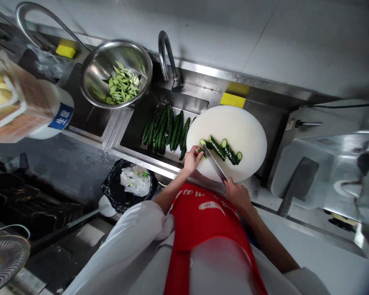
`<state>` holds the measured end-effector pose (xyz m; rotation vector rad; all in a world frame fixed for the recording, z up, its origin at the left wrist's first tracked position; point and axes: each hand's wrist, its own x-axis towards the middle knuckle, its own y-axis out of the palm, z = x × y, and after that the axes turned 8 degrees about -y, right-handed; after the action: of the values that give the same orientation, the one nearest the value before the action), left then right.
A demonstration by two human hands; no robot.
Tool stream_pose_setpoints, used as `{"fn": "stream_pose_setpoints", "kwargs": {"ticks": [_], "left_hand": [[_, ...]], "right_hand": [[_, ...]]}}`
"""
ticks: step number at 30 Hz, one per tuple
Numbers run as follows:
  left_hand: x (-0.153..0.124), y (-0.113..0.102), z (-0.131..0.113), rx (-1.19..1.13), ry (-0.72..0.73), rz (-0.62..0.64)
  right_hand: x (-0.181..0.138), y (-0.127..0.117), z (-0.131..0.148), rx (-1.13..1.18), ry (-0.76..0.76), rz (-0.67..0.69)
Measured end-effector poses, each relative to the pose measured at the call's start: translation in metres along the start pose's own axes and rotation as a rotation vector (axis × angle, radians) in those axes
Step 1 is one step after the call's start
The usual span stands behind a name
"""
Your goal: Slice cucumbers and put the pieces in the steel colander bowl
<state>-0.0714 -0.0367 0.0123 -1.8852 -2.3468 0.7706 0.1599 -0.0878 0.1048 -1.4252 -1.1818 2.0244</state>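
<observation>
My right hand (237, 193) is wrapped round the handle of a knife (215, 164), whose blade points away from me to the upper left. Its tip is at a dark green cucumber end on the left part of a round white cutting board (249, 123). Closed at that same spot, my left hand (193, 159) pinches the cucumber beside the blade, partly hiding it. Right of the blade lie several cut cucumber pieces (217, 147) with pale ends showing. Whole cucumbers (162, 129) fill part of the sink left of the board.
A steel bowl (87, 78) of sliced cucumber stands at the upper left, near a faucet (169, 57). A yellow sponge (233, 100) lies behind the board. Below the sink is a black-lined bin (110, 186). Some steel equipment (326, 164) stands at right, a plastic basket (21, 98) at left.
</observation>
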Motion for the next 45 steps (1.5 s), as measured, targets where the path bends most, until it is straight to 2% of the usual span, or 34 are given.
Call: {"fn": "stream_pose_setpoints", "kwargs": {"ticks": [3, 6, 21, 29, 33, 37, 39, 41, 43, 45], "left_hand": [[0.002, 0.001, 0.007, 0.095, 0.17, -0.069], [0.005, 0.0, 0.012, 0.147, 0.248, -0.098], [0.01, -0.006, 0.02, 0.158, 0.283, -0.021], [0.009, -0.008, 0.021, 0.109, 0.318, -0.039], [0.009, -0.014, 0.014, 0.116, 0.286, -0.052], [0.019, -0.013, 0.004, 0.132, 0.175, -0.125], [0.026, -0.01, -0.005, 0.188, 0.16, -0.156], [0.029, -0.007, -0.019, 0.236, 0.203, -0.166], [0.023, -0.008, -0.037, 0.247, 0.282, -0.116], [0.008, -0.015, -0.057, 0.267, 0.394, 0.047]], "right_hand": [[0.002, -0.003, -0.003, 0.008, -0.016, 0.026], [0.003, -0.006, -0.007, -0.025, -0.034, 0.022], [0.012, -0.04, -0.012, -0.067, -0.13, 0.078], [0.028, -0.033, -0.02, -0.141, -0.197, 0.111], [0.005, -0.017, -0.035, -0.124, -0.159, 0.14], [-0.028, 0.0, -0.047, -0.086, -0.084, 0.228], [-0.041, 0.006, -0.048, -0.086, -0.059, 0.222], [-0.051, 0.011, -0.047, -0.09, -0.032, 0.175], [-0.061, 0.017, -0.047, -0.087, -0.004, 0.094], [-0.07, 0.023, -0.049, -0.075, 0.016, -0.007]]}}
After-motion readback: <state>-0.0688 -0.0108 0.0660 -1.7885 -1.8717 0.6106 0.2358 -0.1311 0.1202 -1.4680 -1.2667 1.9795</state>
